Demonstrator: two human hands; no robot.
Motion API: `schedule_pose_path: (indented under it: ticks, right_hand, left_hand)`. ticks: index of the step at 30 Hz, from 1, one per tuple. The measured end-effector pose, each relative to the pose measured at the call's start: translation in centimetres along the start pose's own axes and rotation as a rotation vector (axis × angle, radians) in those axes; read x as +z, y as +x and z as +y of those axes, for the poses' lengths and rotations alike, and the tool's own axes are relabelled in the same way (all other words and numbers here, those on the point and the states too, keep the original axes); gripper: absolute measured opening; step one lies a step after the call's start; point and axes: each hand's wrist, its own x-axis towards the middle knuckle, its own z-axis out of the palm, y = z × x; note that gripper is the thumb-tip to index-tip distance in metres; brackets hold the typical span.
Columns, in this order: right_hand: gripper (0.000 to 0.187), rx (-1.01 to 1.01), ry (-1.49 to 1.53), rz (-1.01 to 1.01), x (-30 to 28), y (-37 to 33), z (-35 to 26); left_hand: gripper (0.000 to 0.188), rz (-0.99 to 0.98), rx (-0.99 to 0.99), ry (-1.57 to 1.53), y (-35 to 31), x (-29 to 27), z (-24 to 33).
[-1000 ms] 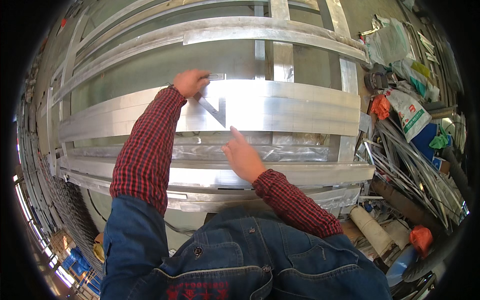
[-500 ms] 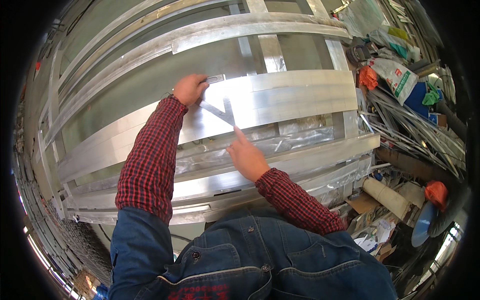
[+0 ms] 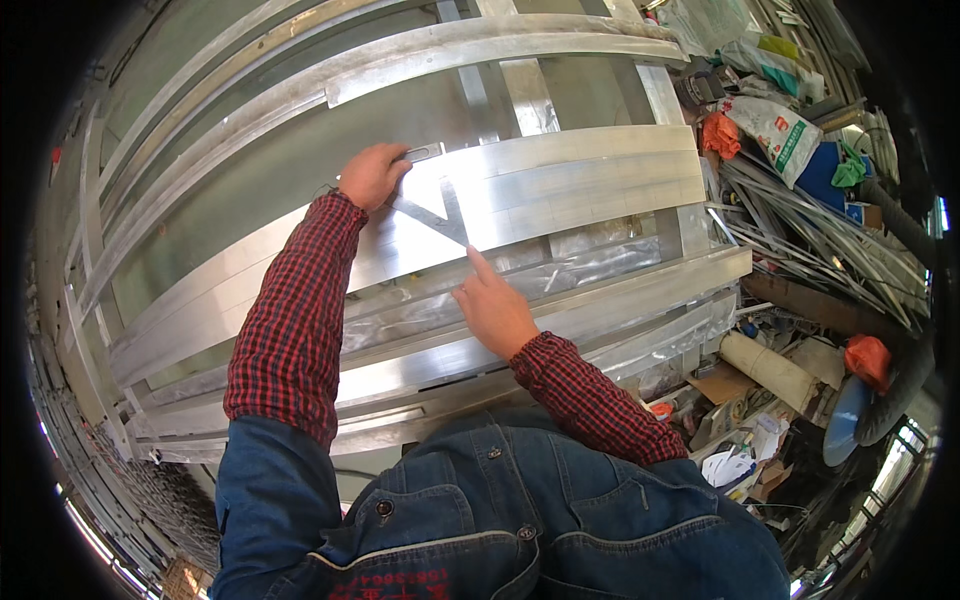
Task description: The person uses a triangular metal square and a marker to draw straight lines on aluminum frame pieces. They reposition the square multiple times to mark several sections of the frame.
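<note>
A metal set square [image 3: 437, 222] lies across bright, flat aluminium strips [image 3: 590, 185] set side by side. Its slotted edge piece [image 3: 427, 152] sits along their far edge, and its narrow point reaches the near edge. My left hand [image 3: 372, 178] is closed on the square's left end, its fingers partly hidden behind the far edge. With index finger stretched out, my right hand [image 3: 497, 310] touches the strips' near edge right by the point of the square. Its thumb stands apart from that finger, the others curl underneath, and no tool shows in it.
More aluminium bars [image 3: 520, 45] run across beyond the strips, over crossbars [image 3: 530, 98]. Nearer to me lie wrapped lengths [image 3: 560, 285] and another bar [image 3: 650, 280]. At the right are a heap of metal offcuts [image 3: 800, 230], a white sack [image 3: 775, 135] and a cardboard tube [image 3: 765, 368].
The whole view has shifted slightly, so the frame and strips sit a little further left and up. Both hands and the set square keep their places against the strips.
</note>
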Motion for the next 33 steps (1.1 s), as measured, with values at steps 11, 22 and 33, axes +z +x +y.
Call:
schedule_pose_path:
  ticks: [11,22,33]
  right_hand:
    - [0.026,-0.005,-0.017,-0.035,-0.3,-0.1,0.4]
    - [0.028,-0.003,0.024,-0.032,-0.5,0.1,0.4]
    - [0.028,0.003,0.014,-0.062,-1.0,0.1,0.5]
  left_hand:
    - [0.039,-0.079,-0.057,-0.006,0.0,-0.8,0.7]
    - [0.04,-0.118,-0.075,-0.082,0.3,-1.0,0.1]
    - [0.04,-0.133,-0.069,-0.116,0.7,-1.1,-0.2]
